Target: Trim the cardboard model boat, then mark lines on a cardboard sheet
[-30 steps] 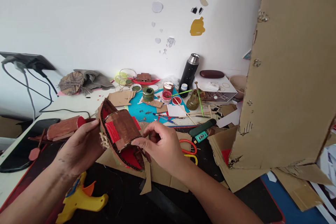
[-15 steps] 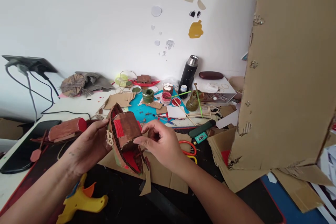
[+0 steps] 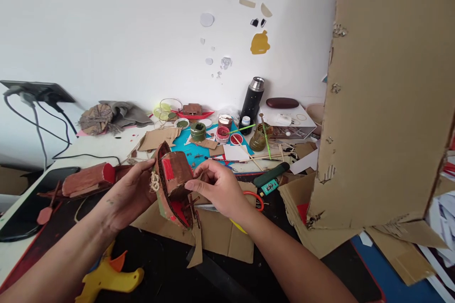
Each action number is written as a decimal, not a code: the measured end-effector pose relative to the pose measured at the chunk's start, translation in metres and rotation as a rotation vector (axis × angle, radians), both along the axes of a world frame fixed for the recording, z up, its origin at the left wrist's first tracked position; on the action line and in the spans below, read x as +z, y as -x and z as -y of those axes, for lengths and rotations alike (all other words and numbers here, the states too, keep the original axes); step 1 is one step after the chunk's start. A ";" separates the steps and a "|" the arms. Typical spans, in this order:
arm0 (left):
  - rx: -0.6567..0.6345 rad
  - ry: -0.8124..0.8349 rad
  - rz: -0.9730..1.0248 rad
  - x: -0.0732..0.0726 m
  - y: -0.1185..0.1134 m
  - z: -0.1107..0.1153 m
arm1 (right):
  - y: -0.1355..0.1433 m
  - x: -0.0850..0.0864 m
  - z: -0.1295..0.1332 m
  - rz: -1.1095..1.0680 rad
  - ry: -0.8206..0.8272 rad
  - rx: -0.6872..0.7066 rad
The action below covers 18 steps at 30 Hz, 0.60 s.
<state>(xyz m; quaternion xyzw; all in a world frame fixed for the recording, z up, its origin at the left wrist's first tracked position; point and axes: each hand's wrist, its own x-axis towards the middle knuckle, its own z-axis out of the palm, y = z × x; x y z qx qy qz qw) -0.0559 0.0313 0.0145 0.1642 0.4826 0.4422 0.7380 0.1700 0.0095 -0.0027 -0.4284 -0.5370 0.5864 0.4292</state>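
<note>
So the little painted model boat [image 3: 164, 199] is up in the air just left of centre, bow end tipped toward roughly 5 o'clock. Left hand [image 3: 133, 191] has it by the 9 o'clock side, thumb near the rim; those fingers are mostly hidden behind the hull, but they're clearly gripping it. Right hand [image 3: 220, 189] comes in from 3 o'clock, thumb and index drawn close at the edge of the brown cabin [image 3: 182, 168]; can't tell if they're pinching it or just touching. Going round from the boat: another brown boat [image 3: 85, 181] at 9, yellow glue gun [image 3: 115, 280] around 7, orange-handled scissors [image 3: 262, 202] near 3, green paint jar [image 3: 198, 132] at 1 on the bench [image 3: 101, 144].
</note>
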 end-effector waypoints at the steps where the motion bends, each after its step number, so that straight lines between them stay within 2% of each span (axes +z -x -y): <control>1: -0.003 -0.006 -0.019 0.001 -0.002 0.000 | -0.001 0.000 -0.002 0.006 0.004 0.004; 12: -0.016 -0.012 -0.088 0.007 -0.013 -0.009 | -0.006 0.003 -0.018 -0.019 -0.016 -0.008; 18: -0.029 -0.010 -0.074 0.008 -0.025 -0.013 | -0.010 -0.004 -0.026 -0.077 -0.030 -0.054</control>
